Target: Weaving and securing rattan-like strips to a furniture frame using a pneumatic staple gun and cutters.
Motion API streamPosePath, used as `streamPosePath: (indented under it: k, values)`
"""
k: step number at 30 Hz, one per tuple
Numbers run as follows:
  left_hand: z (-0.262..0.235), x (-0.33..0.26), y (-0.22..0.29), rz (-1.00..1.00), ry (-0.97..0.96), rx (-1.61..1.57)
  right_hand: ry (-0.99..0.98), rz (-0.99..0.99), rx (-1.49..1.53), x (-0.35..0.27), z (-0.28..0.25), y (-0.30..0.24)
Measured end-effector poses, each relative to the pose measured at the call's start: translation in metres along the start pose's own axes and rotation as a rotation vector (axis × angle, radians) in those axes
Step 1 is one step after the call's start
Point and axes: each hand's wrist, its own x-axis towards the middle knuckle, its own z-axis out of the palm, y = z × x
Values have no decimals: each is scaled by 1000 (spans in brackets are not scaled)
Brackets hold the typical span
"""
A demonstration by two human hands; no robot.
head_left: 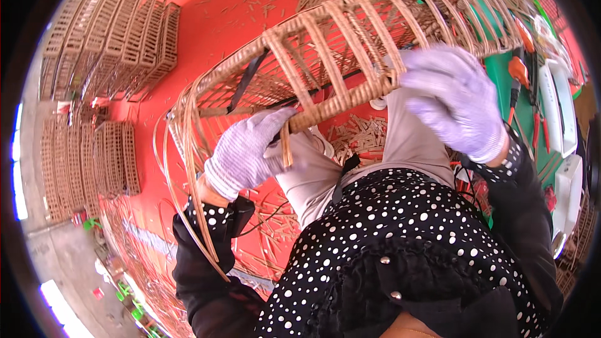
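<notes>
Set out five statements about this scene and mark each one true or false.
1. The left grip, a gloved hand, is at the rim of the woven basket. True.
2. The right grip is a bare hand. False: the right grip is gloved too.
3. Woven stacks stand toward the picture's left. True.
4. The floor beyond the basket is blue. False: the floor is red.
5. The person's black top has white stripes. False: the black top has white dots.
</notes>
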Motion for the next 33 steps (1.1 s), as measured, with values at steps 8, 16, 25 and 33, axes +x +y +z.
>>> streamPosePath:
  k: [8,16,25,33]
  values:
    - [2,9,-4,-42,242,-385,-179,36,-108,69,85,-44]
    - [3,22,-20,-178,165,-446,-288,339,266,77,86,-44]
    - [-4,32,-21,-290,52,-496,-209,384,515,85,92,-32]
    - [7,3,-9,110,321,-130,-274,276,89,98,95,-33]
